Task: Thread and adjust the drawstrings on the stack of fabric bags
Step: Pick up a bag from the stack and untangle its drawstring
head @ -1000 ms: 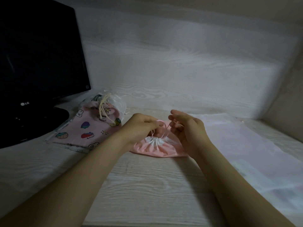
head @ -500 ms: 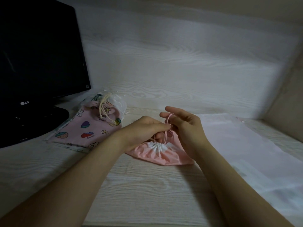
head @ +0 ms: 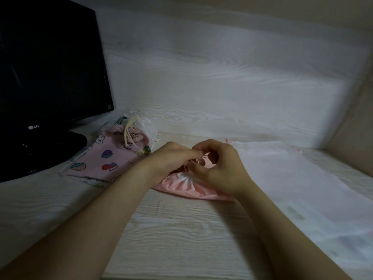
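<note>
- Head view, centre of frame: pink bag [head: 187,185] on the desk [head: 181,229], mouth gathered shut.
- Left hand [head: 171,158], right hand [head: 222,168]: each grip pinched on the drawstring [head: 202,157] above the mouth, fingertips meeting.
- Handling, as judged: keep both cord ends even, tension light, gathers centred.
- Centre left: printed bags [head: 105,160], stacked.
</note>
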`<state>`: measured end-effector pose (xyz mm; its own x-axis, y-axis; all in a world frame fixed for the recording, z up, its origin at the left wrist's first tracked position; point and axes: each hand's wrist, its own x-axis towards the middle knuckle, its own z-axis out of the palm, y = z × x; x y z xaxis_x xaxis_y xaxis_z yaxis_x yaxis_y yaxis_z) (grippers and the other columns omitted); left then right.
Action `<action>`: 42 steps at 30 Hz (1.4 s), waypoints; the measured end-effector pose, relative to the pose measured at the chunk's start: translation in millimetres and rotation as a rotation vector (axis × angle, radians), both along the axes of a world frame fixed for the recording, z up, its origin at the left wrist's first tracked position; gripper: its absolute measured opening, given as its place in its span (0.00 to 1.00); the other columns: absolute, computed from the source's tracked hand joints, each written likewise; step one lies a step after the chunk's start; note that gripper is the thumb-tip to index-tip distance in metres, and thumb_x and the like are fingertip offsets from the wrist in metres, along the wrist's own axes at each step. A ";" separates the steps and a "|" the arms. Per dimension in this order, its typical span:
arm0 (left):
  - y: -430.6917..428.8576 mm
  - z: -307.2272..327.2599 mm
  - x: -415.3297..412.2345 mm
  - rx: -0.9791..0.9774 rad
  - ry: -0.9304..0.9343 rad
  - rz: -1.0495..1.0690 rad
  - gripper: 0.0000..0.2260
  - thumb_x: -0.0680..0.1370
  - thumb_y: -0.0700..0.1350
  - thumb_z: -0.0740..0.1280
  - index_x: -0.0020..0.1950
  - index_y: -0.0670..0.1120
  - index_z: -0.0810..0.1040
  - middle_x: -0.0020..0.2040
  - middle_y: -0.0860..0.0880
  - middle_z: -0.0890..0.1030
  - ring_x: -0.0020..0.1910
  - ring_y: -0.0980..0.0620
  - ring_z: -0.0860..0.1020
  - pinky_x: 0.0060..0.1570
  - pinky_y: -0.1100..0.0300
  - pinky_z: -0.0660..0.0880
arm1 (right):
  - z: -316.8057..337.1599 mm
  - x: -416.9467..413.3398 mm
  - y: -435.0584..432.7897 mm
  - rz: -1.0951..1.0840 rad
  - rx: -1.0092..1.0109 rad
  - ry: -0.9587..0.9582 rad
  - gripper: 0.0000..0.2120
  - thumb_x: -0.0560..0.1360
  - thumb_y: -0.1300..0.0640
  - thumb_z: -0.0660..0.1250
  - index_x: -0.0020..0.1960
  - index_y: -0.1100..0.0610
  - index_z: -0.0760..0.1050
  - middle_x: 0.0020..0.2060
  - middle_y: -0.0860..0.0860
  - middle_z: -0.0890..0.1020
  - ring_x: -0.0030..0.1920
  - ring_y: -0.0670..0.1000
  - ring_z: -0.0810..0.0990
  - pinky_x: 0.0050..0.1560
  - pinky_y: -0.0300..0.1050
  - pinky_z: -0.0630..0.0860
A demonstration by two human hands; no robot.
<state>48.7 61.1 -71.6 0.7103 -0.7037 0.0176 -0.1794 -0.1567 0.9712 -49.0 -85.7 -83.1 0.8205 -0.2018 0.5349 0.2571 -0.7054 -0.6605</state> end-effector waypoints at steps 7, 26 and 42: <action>6.8 7.6 -0.8 0.105 -0.026 -0.023 0.10 0.72 0.50 0.70 0.31 0.50 0.79 0.35 0.47 0.76 0.37 0.51 0.70 0.45 0.52 0.66 | -7.2 10.2 -10.5 -0.110 -0.505 -0.147 0.09 0.77 0.49 0.69 0.47 0.51 0.87 0.37 0.47 0.80 0.38 0.41 0.75 0.41 0.37 0.69; -7.0 -14.8 7.8 -0.079 -0.669 0.263 0.07 0.70 0.39 0.79 0.42 0.51 0.87 0.35 0.56 0.85 0.33 0.56 0.83 0.40 0.65 0.77 | -4.0 11.3 -2.6 -0.013 0.355 0.005 0.16 0.84 0.56 0.66 0.43 0.65 0.82 0.29 0.46 0.78 0.32 0.43 0.73 0.36 0.36 0.71; 0.4 10.6 4.4 -0.291 0.061 0.224 0.18 0.81 0.50 0.60 0.34 0.44 0.76 0.33 0.41 0.82 0.32 0.44 0.77 0.40 0.50 0.73 | -10.6 14.2 -6.3 -0.068 0.411 -0.031 0.17 0.82 0.54 0.70 0.37 0.61 0.81 0.30 0.47 0.79 0.31 0.43 0.73 0.34 0.34 0.70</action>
